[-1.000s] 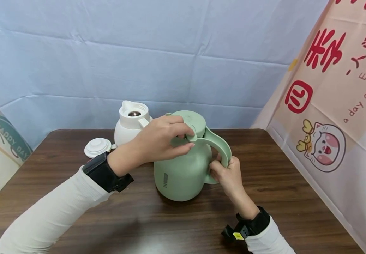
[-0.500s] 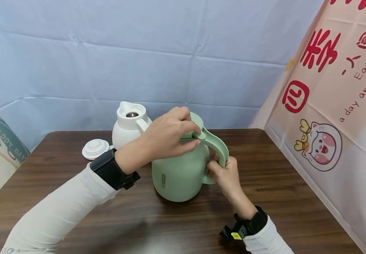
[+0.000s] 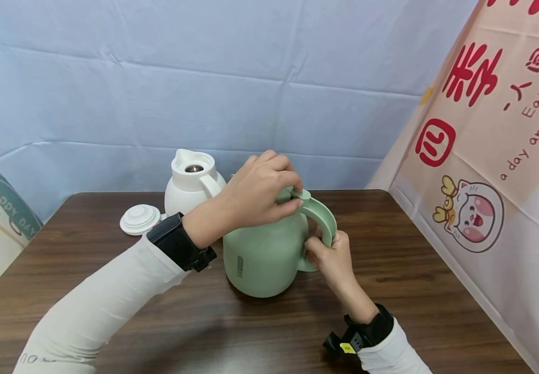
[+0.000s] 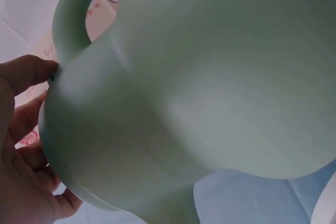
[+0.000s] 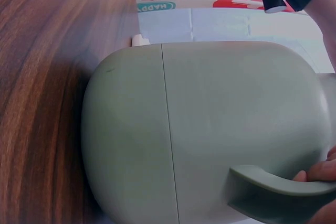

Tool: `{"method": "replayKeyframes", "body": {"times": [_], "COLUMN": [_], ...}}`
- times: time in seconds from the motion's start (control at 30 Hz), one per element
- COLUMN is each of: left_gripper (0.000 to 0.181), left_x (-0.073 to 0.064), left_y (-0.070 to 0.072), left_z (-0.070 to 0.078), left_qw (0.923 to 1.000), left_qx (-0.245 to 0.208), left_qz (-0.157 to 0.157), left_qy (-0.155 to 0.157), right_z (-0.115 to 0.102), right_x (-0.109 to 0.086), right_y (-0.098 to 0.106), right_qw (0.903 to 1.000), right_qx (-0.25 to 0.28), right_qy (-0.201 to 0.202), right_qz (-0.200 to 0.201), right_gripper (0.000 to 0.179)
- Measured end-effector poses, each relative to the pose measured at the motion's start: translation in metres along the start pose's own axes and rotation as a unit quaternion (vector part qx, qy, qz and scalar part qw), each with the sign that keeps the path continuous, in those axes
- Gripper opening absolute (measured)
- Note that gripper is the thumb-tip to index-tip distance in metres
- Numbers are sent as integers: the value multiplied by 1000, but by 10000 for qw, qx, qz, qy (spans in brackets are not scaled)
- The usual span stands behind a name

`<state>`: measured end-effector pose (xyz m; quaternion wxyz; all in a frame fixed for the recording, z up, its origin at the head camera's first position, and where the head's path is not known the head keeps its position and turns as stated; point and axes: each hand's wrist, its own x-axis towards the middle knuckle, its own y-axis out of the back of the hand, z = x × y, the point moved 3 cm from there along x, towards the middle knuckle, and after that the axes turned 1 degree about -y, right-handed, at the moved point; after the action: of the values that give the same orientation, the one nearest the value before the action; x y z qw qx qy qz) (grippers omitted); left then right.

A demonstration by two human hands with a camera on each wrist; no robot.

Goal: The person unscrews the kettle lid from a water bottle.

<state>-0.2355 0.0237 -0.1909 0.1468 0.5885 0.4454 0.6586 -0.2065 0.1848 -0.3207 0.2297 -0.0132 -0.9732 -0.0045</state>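
Observation:
A pale green thermos jug [image 3: 260, 267] stands upright on the table, its handle [image 3: 324, 218] toward the right. Over its top, my left hand [image 3: 260, 193] grips the lid, fingers and thumb curled round the edge. In the left wrist view these fingertips touch the rounded green lid [image 4: 100, 145]. Lower down, my right hand [image 3: 333, 257] holds the jug by its handle, fingers wrapped inside the loop. Most of the lid is hidden under the left hand in the head view.
Behind and to the left stands a white jug [image 3: 185, 197] with its mouth uncovered. A white lid [image 3: 140, 220] lies beside it on the dark wooden table [image 3: 180, 327]. A blue cloth [image 3: 157, 104] hangs behind, and a printed cloth [image 3: 475, 156] on the right.
My left hand has shifted right and turned over the lid, its fingers now reaching farther round the top. The right hand keeps its hold on the handle, and the jug stays put.

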Motion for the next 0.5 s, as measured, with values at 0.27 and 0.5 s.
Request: {"method": "replayKeyframes", "body": {"times": [0.27, 0.5], "left_gripper": [14, 19], "left_x": [2, 2], "left_y": [-1, -2], "left_z": [-3, -3], "left_qw": [9992, 9972], "left_qx": [-3, 92], "left_qz": [-260, -495], "left_qy": [319, 547], "right_z": [-1, -1], "right_x": [0, 0], "right_y": [-1, -1], "right_qw": [10000, 9999], "right_qx": [-1, 109], "right_qy": [-14, 24], "right_qz": [2, -10], "right_gripper": [30, 30]}}
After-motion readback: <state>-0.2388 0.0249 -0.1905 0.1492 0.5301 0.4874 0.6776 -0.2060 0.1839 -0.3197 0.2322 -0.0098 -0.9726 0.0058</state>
